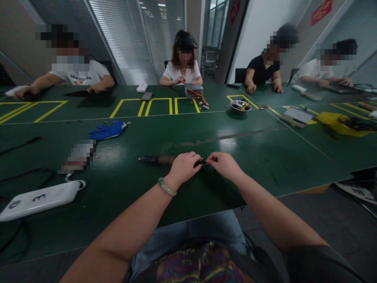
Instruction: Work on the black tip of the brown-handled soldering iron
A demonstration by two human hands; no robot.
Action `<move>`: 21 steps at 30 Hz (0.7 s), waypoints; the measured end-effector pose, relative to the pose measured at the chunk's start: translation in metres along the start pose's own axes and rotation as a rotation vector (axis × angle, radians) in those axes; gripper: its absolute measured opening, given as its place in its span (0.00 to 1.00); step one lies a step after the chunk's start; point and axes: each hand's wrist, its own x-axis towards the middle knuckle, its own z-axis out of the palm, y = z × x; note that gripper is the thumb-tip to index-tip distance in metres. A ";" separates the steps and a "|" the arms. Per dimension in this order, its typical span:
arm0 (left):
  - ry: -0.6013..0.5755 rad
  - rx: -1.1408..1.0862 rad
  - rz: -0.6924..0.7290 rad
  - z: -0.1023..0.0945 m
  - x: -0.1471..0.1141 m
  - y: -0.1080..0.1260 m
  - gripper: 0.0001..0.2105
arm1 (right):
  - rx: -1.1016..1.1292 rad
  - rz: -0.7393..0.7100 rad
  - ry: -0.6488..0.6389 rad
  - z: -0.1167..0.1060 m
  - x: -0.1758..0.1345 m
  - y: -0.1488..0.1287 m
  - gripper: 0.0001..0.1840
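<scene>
On our left, a blue glove (107, 130) lies on the green table (118, 208); before us, the dark cylindrical tool (160, 160) points left. Our left hand (185, 166) curls its fingers around it; our right hand (223, 162) pinches at its right end.

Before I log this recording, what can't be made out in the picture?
Head view: the middle of the dark rod, hidden by the left hand.
Head view: what the right hand has at its fingertips; too small, partly covered by them.
Head view: the separate items in the metal bowl; too small.
Head view: the phone-like device's surface; pixelated.
</scene>
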 end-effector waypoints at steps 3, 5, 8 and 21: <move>0.007 -0.011 0.001 0.000 0.000 -0.001 0.09 | 0.065 0.005 0.027 0.012 -0.008 -0.001 0.08; 0.007 -0.017 0.000 -0.001 -0.001 -0.001 0.09 | 0.134 0.021 0.062 0.020 -0.014 0.004 0.08; 0.010 -0.024 -0.002 -0.001 -0.001 -0.001 0.08 | 0.213 0.025 0.144 0.026 -0.018 0.012 0.09; 0.019 -0.058 0.008 -0.001 -0.001 -0.003 0.09 | 0.047 -0.071 0.111 0.015 -0.009 0.011 0.07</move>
